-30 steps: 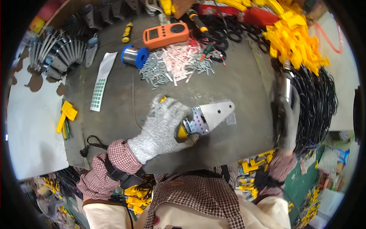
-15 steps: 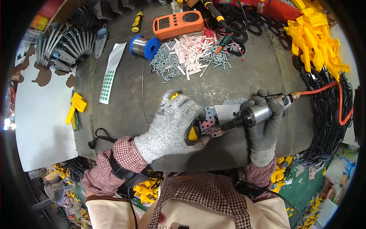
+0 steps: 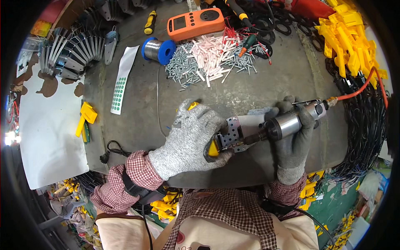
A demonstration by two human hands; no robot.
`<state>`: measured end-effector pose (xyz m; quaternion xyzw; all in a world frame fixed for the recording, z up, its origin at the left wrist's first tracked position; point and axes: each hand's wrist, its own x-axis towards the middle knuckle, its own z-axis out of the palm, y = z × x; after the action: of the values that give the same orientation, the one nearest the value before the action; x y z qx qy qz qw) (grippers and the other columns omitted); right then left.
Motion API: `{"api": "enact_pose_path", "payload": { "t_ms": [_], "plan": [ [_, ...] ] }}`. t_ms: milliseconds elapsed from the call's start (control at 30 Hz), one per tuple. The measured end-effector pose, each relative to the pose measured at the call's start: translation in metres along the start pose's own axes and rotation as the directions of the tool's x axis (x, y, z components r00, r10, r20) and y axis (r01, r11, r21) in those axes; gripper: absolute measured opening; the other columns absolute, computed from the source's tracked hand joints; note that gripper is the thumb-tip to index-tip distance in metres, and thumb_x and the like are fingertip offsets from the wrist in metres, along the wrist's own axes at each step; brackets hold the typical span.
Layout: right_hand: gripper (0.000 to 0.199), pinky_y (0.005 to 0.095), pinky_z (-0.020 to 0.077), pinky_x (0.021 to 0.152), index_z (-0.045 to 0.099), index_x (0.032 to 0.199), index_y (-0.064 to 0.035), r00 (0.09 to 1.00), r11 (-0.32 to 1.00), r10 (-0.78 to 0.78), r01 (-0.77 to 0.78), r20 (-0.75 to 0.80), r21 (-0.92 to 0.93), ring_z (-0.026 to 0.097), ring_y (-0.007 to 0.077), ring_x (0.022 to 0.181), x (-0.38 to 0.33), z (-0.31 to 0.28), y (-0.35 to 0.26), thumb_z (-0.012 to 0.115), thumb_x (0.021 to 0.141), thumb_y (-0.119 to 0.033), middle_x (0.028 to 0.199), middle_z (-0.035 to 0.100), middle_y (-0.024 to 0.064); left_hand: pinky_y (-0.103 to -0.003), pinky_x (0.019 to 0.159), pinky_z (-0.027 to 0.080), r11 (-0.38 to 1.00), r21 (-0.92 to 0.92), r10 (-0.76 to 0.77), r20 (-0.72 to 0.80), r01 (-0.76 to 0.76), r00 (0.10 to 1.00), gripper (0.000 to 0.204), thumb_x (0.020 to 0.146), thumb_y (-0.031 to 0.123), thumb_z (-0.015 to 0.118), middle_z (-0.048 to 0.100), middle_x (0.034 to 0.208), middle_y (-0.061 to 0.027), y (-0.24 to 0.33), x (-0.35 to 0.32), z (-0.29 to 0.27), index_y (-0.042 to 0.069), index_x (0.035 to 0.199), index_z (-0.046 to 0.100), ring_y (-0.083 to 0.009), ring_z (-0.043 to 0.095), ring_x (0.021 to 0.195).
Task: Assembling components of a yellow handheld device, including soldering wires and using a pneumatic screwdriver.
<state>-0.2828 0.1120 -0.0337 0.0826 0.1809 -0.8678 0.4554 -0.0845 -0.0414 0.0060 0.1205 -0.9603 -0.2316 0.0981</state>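
The left grip (image 3: 189, 139), in a grey knit glove, is pressed down and curled around a yellow plastic part (image 3: 213, 148) and the near end of a perforated metal bracket (image 3: 235, 133), pinning both to the grey tabletop (image 3: 137, 125) just below the picture's middle. At three o'clock from it, the right grip (image 3: 291, 135), in a darker glove, is wrapped tight around a silver air screwdriver (image 3: 287, 123), whose nose points toward nine o'clock and meets the bracket. An orange air hose (image 3: 358, 89) runs off from the tool's tail toward two o'clock.

Going left to right over the rest: a fan of metal plates (image 3: 71, 54) at ten o'clock, a strip of green dot stickers (image 3: 121, 83), a blue spool of wire (image 3: 160, 49), an orange meter (image 3: 193, 23) at twelve o'clock, a heap of screws (image 3: 187, 66) and pink sleeves, then yellow clips (image 3: 346, 37) and black cables (image 3: 366, 137) at the right rim.

The step in hand looks like driving a fastener into the bracket. The next move seems to call for a firm hold on the bracket while the tool stays in line with the hole.
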Motion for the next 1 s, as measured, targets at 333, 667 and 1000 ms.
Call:
{"api": "enact_pose_path", "payload": {
  "t_ms": [333,667,1000],
  "plan": [
    [0.026,0.0713,0.0366,0.107,0.058,0.116,-0.0110,0.990,0.978,-0.132,0.120,-0.059,-0.172,0.052,0.0337,0.130,-0.007,0.011,0.011,0.066,0.092,-0.017,0.123,0.063,0.0099,-0.056,0.106,0.035,0.998,0.056,-0.031,0.008,0.031,0.999,0.045,0.066,0.039,0.084,0.062,0.095,-0.0084,0.007,0.004,0.001,0.009,0.093,0.065,-0.0332,0.059,0.098],
    [0.049,0.0762,0.0328,0.108,0.043,0.141,-0.0135,0.986,0.969,-0.169,0.167,0.006,-0.182,0.039,0.0387,0.140,-0.007,0.001,0.022,0.060,0.096,-0.025,0.148,0.045,0.0173,-0.056,0.099,0.036,0.995,0.092,-0.036,0.077,0.029,0.996,0.058,0.072,0.055,0.079,0.059,0.092,-0.0153,0.010,0.008,0.000,0.005,0.098,0.064,-0.0358,0.058,0.094],
    [0.050,0.0707,0.0381,0.108,0.035,0.143,-0.0125,0.970,0.941,-0.222,0.239,0.098,-0.241,0.037,0.0392,0.142,-0.001,0.022,0.015,0.054,0.098,-0.022,0.148,0.041,0.0182,-0.054,0.104,0.036,1.000,0.007,-0.029,-0.003,0.029,1.000,0.039,0.070,0.033,0.082,0.060,0.087,-0.0091,0.007,0.008,0.001,0.008,0.094,0.063,-0.0340,0.058,0.090]
  ]
}}
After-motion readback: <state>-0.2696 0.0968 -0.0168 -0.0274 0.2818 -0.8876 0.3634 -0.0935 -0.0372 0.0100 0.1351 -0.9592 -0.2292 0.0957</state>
